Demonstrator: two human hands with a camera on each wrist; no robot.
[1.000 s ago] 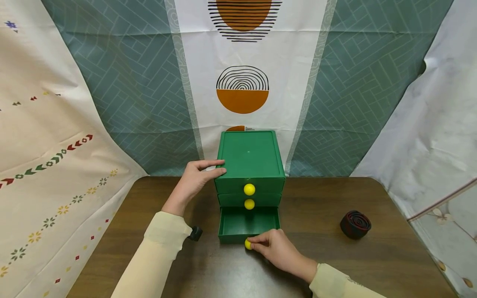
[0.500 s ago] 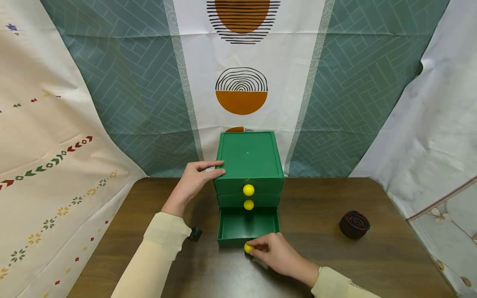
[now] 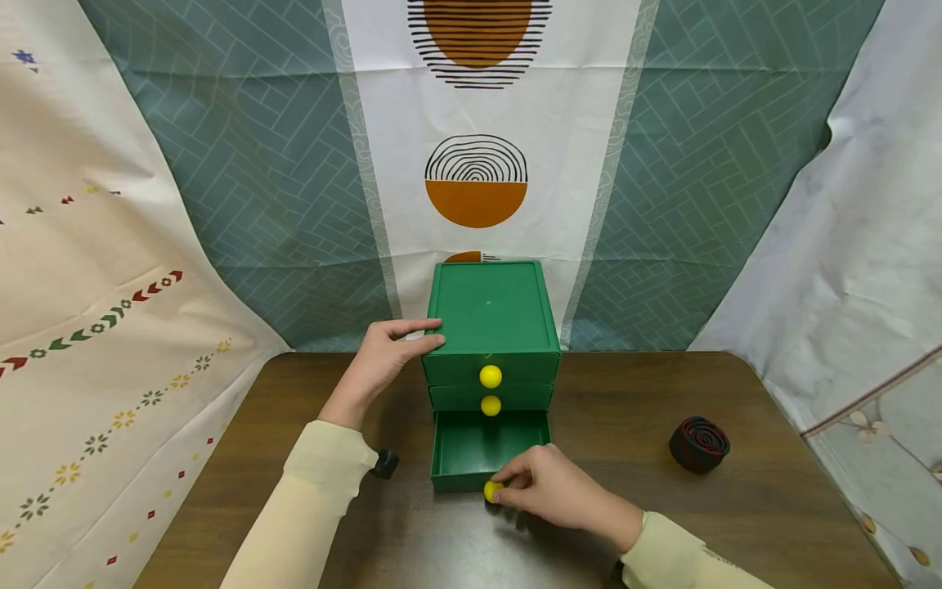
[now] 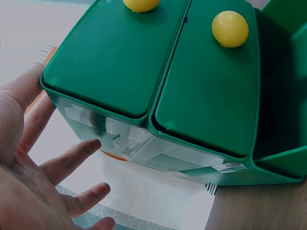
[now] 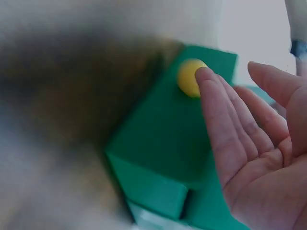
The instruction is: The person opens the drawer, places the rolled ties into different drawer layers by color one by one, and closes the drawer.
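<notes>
A green drawer box (image 3: 489, 307) has its bottom drawer (image 3: 486, 446) pulled out; nothing shows inside. Round yellow knobs (image 3: 491, 376) sit on the drawer fronts. My left hand (image 3: 375, 364) rests on the box's left top edge, fingers spread; the left wrist view shows several fingertips (image 4: 98, 143) off its taped side. By the bottom drawer's yellow knob (image 3: 493, 491) is my right hand (image 3: 555, 491). In the right wrist view one fingertip (image 5: 204, 73) overlaps that knob, while the thumb stands apart. The fingers look fairly straight there; contact is hard to tell.
A rolled dark belt or strap (image 3: 699, 444) with red edges lies on the wooden table (image 3: 618, 401), right of the box. Patterned cloth (image 3: 294, 180) hangs close behind the box and along both sides.
The bottom drawer has come out slightly further toward me. My right hand moved a little with its knob, then its back rose as the grip loosened. My left hand stayed in place.
</notes>
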